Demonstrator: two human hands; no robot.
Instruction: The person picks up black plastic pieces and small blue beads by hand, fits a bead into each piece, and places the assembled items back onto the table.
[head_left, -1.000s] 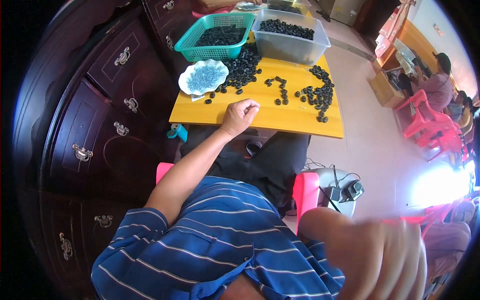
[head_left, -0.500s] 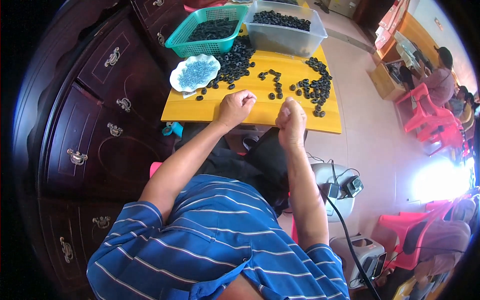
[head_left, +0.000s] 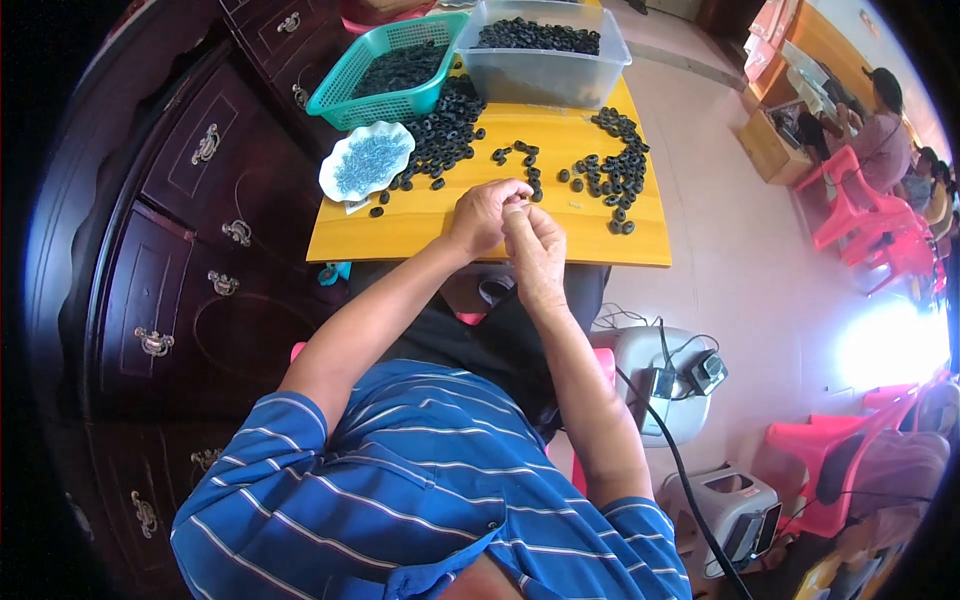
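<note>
My left hand (head_left: pixel 482 216) and my right hand (head_left: pixel 537 252) meet above the near edge of the yellow table (head_left: pixel 400 240). Fingers on both are closed, thumbs and fingertips pressed together. Whatever they pinch is too small or hidden to make out. Just beyond the fingertips lies a short row of small black rings (head_left: pixel 535 180). A bigger group of black rings (head_left: pixel 622 165) is spread to the right, and a dense heap of them (head_left: pixel 445 130) sits to the left. Beside that heap, a white scalloped dish (head_left: pixel 328 178) holds many tiny thin silvery-blue pieces.
At the table's back stand a green mesh basket (head_left: pixel 388 108) and a clear plastic bin (head_left: pixel 535 85), both with black pieces inside. Dark wooden drawers (head_left: pixel 190 190) flank the left. Right of me are a grey stool (head_left: pixel 660 400) with chargers and a black cable (head_left: pixel 672 455). People sit on pink chairs (head_left: pixel 850 200) farther off.
My hands were apart; the right has moved left, and their fingertips now meet. The row of black rings is partly covered by the hands. The whole view has shifted slightly.
</note>
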